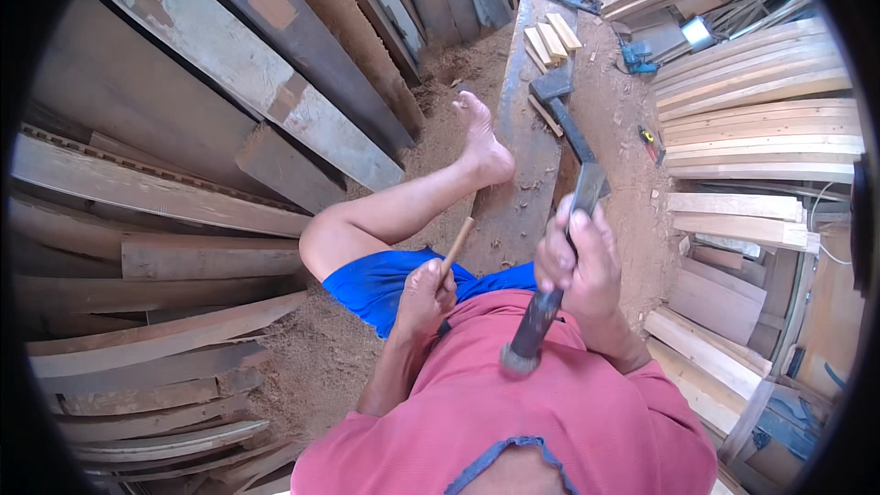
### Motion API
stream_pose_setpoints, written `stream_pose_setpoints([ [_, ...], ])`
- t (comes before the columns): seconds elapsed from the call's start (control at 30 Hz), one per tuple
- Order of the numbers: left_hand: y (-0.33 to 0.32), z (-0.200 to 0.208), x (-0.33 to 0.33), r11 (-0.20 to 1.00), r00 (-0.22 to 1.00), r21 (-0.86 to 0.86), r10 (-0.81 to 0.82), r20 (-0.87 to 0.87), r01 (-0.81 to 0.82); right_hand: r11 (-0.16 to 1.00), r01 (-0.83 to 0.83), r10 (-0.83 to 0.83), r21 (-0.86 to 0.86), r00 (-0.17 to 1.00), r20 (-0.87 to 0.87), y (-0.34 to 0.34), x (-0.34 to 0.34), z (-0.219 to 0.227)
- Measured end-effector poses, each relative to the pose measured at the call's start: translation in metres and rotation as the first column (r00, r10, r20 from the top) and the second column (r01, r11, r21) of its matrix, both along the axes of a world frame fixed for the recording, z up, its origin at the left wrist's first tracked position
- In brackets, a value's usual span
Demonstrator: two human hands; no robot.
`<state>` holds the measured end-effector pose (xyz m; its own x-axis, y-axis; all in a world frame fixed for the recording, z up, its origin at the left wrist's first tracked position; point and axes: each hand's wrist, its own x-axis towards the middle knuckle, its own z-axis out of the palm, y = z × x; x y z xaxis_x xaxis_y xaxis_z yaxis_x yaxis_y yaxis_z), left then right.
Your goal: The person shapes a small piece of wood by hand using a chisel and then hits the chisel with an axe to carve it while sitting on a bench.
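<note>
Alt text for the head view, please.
A seated person's right hand grips a hammer while the left hand holds a thin wooden stick over a long plank. Stacked boards and sawdust surround them.

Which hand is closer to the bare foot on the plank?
Right. The right hand, gripping a hammer, is just below and right of the foot. The left hand, holding a thin stick, sits lower.

My long grey wooden plank bench (524, 142) carries short pale wood blocks (551, 38), a dark-handled mallet (561, 103) and my bare foot (483, 139).
</note>
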<state>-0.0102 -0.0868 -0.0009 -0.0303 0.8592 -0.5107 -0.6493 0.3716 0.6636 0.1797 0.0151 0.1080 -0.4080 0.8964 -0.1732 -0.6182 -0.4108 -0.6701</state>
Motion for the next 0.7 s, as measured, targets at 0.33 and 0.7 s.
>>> stream_pose_setpoints([
  [0.33, 0.042, 0.018, 0.011, 0.98, 0.716, 0.137, -0.199, 0.67, 0.144, 0.945, -0.172, -0.001, 0.277, 0.847, 0.531, 0.043, -0.038, -0.047],
  [0.7, 0.045, 0.005, 0.006, 0.947, 0.948, 0.192, -0.285, 0.14, 0.256, 0.977, -0.156, 0.065, 0.148, 0.872, 0.486, 0.054, -0.032, -0.057],
])
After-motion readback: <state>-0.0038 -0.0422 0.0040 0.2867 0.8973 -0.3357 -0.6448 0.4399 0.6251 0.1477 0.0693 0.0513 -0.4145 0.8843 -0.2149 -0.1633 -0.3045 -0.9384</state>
